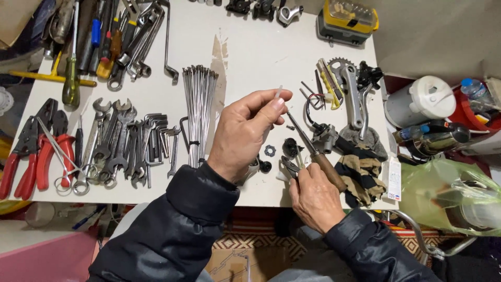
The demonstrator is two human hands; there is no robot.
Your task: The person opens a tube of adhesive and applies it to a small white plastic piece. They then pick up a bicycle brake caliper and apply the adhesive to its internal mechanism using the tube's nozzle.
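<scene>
One head-worn camera – looking steeply down, close over the white table [250, 57] (tools spread)

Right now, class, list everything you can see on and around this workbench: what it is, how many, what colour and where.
Table: one, white, centre.
Spokes: one bundle, silver, mid-table.
Spanners: a row, uncounted, grey metal, front left.
Pliers: about three, red handles, far left.
Screwdrivers: a pile, mixed colours, back left.
Crank arm: one, silver, back right.
Case: one, yellow and grey, back right.
Striped cloth: one, tan and black, front right.
Plastic bag: one, green, right of table.
Wooden-handled tool: one, brown, in right hand.
Left hand: pinches a small pale piece.
Right hand: grips the tool.
</scene>
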